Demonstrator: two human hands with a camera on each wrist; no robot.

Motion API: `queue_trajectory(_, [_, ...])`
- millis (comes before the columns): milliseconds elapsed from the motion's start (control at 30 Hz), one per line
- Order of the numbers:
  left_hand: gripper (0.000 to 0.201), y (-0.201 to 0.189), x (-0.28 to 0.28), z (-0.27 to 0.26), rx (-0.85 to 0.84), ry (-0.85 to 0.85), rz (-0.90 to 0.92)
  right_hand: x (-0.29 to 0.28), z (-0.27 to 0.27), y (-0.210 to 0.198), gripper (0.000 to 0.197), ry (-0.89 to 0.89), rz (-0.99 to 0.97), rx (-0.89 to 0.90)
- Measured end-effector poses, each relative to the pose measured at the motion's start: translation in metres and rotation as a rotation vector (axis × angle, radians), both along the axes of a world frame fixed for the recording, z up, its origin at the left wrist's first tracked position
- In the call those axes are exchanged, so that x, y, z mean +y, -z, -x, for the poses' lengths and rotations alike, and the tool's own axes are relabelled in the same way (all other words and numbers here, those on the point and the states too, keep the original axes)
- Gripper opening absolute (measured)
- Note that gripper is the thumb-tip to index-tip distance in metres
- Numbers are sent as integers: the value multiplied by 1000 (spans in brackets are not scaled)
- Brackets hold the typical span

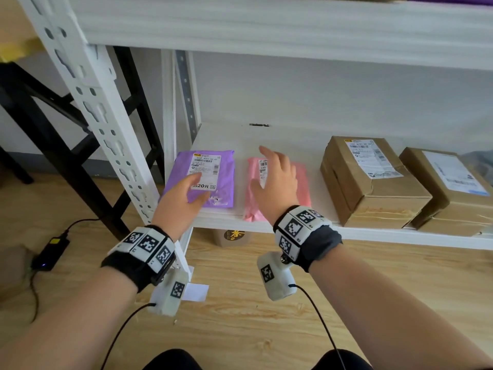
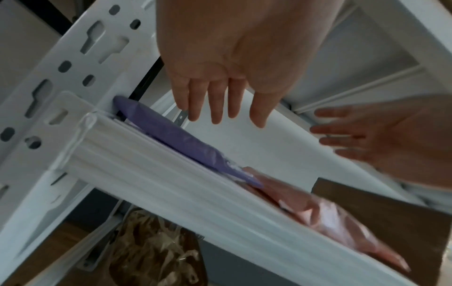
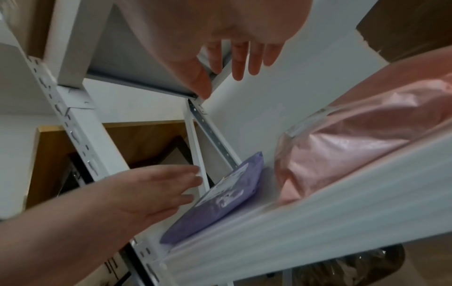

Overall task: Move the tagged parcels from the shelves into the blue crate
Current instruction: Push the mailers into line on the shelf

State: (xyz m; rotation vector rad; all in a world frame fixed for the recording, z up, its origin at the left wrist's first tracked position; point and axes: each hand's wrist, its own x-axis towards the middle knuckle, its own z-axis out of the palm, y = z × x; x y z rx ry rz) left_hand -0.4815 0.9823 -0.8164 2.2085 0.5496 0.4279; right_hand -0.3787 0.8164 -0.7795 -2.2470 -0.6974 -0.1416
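Note:
A purple parcel (image 1: 213, 177) with a white label lies flat at the left end of the white lower shelf (image 1: 280, 140). A pink parcel (image 1: 302, 182) lies just right of it. My left hand (image 1: 184, 193) hovers over the purple parcel's near edge with straight fingers, holding nothing. My right hand (image 1: 274, 177) is spread above the pink parcel, also empty. The left wrist view shows the left hand (image 2: 220, 92) above the purple parcel (image 2: 171, 139) and pink parcel (image 2: 330, 218). In the right wrist view, the right hand (image 3: 234, 58) floats over the pink parcel (image 3: 354, 147). The blue crate is not in view.
Two taped cardboard boxes (image 1: 370, 180) (image 1: 453, 190) with labels stand further right on the same shelf. A white perforated upright (image 1: 88, 102) rises left of the purple parcel. An upper shelf (image 1: 266, 28) hangs overhead. A black power adapter (image 1: 50, 252) lies on the wooden floor.

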Motion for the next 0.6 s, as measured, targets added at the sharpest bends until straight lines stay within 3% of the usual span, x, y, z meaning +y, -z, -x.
queue_trajectory(300, [55, 26, 21, -24, 481, 161, -574, 2, 20, 10, 68, -109, 19, 107])
queue_trajectory(600, [32, 17, 12, -10, 303, 102, -542, -1, 28, 21, 56, -145, -46, 226])
